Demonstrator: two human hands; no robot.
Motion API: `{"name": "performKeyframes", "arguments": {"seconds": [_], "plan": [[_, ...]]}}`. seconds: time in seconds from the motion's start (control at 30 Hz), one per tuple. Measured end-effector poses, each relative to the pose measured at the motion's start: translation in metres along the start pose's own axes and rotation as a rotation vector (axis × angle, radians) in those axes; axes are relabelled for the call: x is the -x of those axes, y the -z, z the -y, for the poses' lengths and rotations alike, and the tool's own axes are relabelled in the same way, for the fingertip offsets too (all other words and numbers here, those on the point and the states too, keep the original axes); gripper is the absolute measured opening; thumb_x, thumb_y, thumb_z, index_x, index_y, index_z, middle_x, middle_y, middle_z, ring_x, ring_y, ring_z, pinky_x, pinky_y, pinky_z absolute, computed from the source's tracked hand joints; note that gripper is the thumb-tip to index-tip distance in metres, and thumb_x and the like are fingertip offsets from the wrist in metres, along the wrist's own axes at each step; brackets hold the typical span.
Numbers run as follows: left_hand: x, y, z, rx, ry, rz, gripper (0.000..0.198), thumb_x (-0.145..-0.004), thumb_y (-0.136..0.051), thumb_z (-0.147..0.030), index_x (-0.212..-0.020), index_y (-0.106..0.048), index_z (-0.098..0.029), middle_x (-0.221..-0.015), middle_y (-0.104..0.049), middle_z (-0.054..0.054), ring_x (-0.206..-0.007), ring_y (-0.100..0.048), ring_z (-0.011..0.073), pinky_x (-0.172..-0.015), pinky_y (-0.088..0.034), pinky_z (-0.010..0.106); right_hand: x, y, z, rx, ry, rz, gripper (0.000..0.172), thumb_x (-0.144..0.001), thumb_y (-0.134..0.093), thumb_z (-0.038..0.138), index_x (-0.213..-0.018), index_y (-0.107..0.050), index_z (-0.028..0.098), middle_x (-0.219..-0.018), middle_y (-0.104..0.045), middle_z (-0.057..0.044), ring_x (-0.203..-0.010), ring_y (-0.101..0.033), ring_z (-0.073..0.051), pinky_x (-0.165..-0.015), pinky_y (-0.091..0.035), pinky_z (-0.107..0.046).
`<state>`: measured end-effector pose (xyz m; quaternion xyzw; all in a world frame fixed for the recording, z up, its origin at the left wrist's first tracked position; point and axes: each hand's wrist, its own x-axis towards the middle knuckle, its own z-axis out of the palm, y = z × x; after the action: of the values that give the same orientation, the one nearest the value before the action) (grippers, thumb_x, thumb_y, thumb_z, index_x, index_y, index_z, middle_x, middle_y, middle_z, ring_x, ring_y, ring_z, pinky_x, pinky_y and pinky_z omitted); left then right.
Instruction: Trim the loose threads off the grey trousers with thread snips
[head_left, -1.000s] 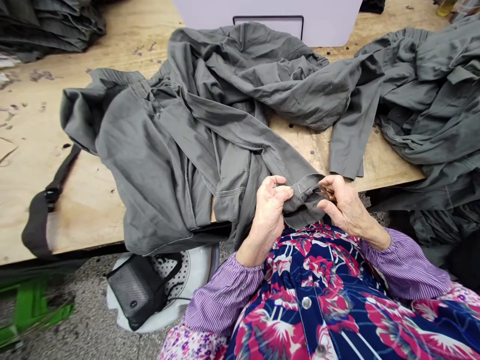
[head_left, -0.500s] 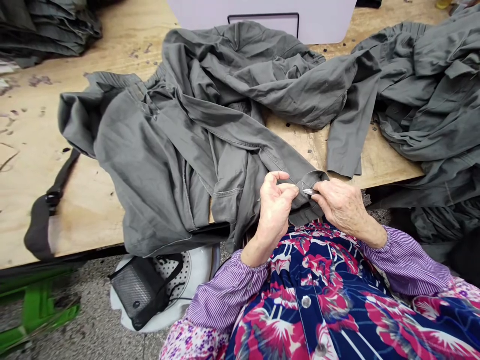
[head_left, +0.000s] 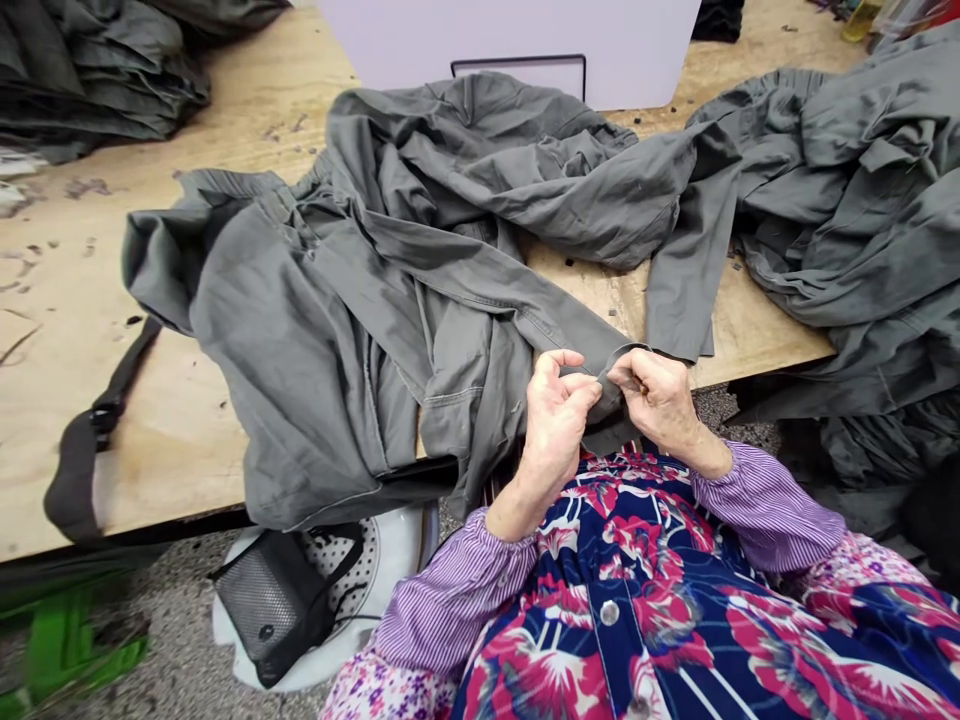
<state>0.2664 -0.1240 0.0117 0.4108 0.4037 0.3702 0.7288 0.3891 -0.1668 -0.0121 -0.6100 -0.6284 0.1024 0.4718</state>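
A crumpled grey garment [head_left: 352, 300] lies spread over the plywood table [head_left: 52, 330], one sleeve hanging off the near edge towards my lap. My left hand [head_left: 556, 410] is closed in a pinch on the sleeve's cuff [head_left: 619, 356], thumb against forefinger. Just to its right, my right hand [head_left: 658, 398] is also closed on the same cuff edge, fingertips nearly touching the left hand's. Anything else inside the right hand's fingers is hidden. Both hands hover just past the table edge, above my flowered top.
More grey garments are heaped at the right [head_left: 862, 210], and a folded stack sits at the far left [head_left: 90, 70]. A pale box [head_left: 517, 35] stands at the back. A black strap [head_left: 82, 450] hangs off the table's left. Below are a black mesh bag [head_left: 274, 600] and a green object [head_left: 67, 625].
My right hand slid left along the cuff, closing up to my left hand. The small metal tool seen in its fingers half a second ago no longer shows.
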Motion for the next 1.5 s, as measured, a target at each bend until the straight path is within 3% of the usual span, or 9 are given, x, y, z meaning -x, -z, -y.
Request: {"name": "performKeyframes", "arguments": {"seconds": [0.13,0.3,0.5,0.6,0.8,0.97,1.23,1.4,1.5], "plan": [[-0.013,0.006,-0.004,0.086,0.037,-0.071,0.036,-0.058,-0.061,-0.008,-0.089,-0.045,-0.016,-0.056,-0.056,-0.007,-0.049,-0.047,0.0041,-0.052,-0.035,0.016,0.003,0.027,0.002,-0.298,-0.204,0.061,0.024,-0.088,-0.048,0.027,-0.066,-0.045,0.018,-0.058,-0.041,0.004,-0.051,-0.037,-0.007,-0.049,-0.029,-0.021],[-0.029,0.011,-0.008,0.248,0.142,-0.125,0.037,-0.053,-0.062,-0.003,-0.086,-0.047,-0.015,-0.059,-0.055,-0.006,-0.053,-0.051,0.0044,-0.055,-0.040,0.016,0.020,0.064,0.010,-0.407,-0.202,0.565,0.030,-0.084,-0.057,0.031,-0.059,-0.048,0.016,-0.051,-0.044,0.004,-0.046,-0.036,-0.006,-0.045,-0.028,-0.020],[-0.033,0.004,-0.001,0.356,0.175,-0.123,0.032,-0.058,-0.064,-0.004,-0.085,-0.049,-0.014,-0.065,-0.057,-0.005,-0.058,-0.055,0.0048,-0.059,-0.044,0.016,0.030,0.035,0.012,-0.046,-0.134,0.047,0.015,-0.079,-0.064,0.031,-0.078,-0.058,0.017,-0.054,-0.050,0.004,-0.045,-0.041,-0.006,-0.046,-0.031,-0.020],[-0.031,0.002,0.002,0.383,0.137,-0.116,0.033,-0.058,-0.066,-0.005,-0.085,-0.049,-0.014,-0.068,-0.059,-0.004,-0.061,-0.056,0.0051,-0.062,-0.046,0.017,0.023,0.013,-0.003,0.133,-0.268,-0.099,0.040,-0.074,-0.067,0.040,-0.104,-0.052,0.018,-0.055,-0.048,0.005,-0.047,-0.044,-0.009,-0.049,-0.034,-0.022],[-0.014,0.006,0.008,0.206,0.073,-0.048,0.035,-0.055,-0.073,-0.010,-0.085,-0.054,-0.014,-0.070,-0.063,-0.002,-0.063,-0.058,0.0066,-0.061,-0.047,0.017,0.018,-0.016,-0.032,-0.183,-0.380,-0.112,0.034,-0.081,-0.057,0.038,-0.107,-0.044,0.021,-0.085,-0.062,-0.002,-0.070,-0.058,-0.015,-0.063,-0.046,-0.026],[-0.002,0.019,0.012,-0.126,0.118,0.034,0.014,-0.065,-0.071,-0.022,-0.065,-0.061,-0.012,-0.054,-0.057,-0.003,-0.047,-0.047,0.0041,-0.043,-0.035,0.014,0.013,-0.010,-0.022,-0.169,-0.303,-0.106,0.025,-0.082,-0.055,0.037,-0.100,-0.046,0.020,-0.074,-0.058,0.001,-0.058,-0.054,-0.011,-0.055,-0.043,-0.023],[0.003,0.011,0.000,0.418,0.190,0.099,0.012,-0.061,-0.075,-0.020,-0.068,-0.067,-0.014,-0.069,-0.065,-0.002,-0.063,-0.058,0.0070,-0.061,-0.049,0.019,-0.004,0.007,-0.037,0.308,-0.235,0.062,0.013,-0.077,-0.056,0.029,-0.079,-0.049,0.019,-0.054,-0.049,0.003,-0.048,-0.048,-0.013,-0.048,-0.031,-0.023],[0.001,0.004,0.002,0.458,0.170,0.023,0.009,-0.062,-0.074,-0.018,-0.063,-0.066,-0.014,-0.066,-0.064,-0.002,-0.062,-0.057,0.0063,-0.062,-0.048,0.019,0.002,0.025,-0.012,0.401,-0.038,-0.305,0.016,-0.079,-0.061,0.029,-0.073,-0.049,0.019,-0.062,-0.055,0.002,-0.052,-0.050,-0.010,-0.052,-0.036,-0.021],[0.000,-0.003,0.004,0.401,0.144,0.013,0.012,-0.062,-0.075,-0.020,-0.063,-0.065,-0.013,-0.065,-0.063,-0.002,-0.061,-0.057,0.0068,-0.064,-0.048,0.020,0.006,0.026,0.011,0.351,0.134,-0.216,0.015,-0.081,-0.060,0.024,-0.070,-0.051,0.019,-0.057,-0.055,0.002,-0.050,-0.049,-0.009,-0.052,-0.036,-0.021]]}}
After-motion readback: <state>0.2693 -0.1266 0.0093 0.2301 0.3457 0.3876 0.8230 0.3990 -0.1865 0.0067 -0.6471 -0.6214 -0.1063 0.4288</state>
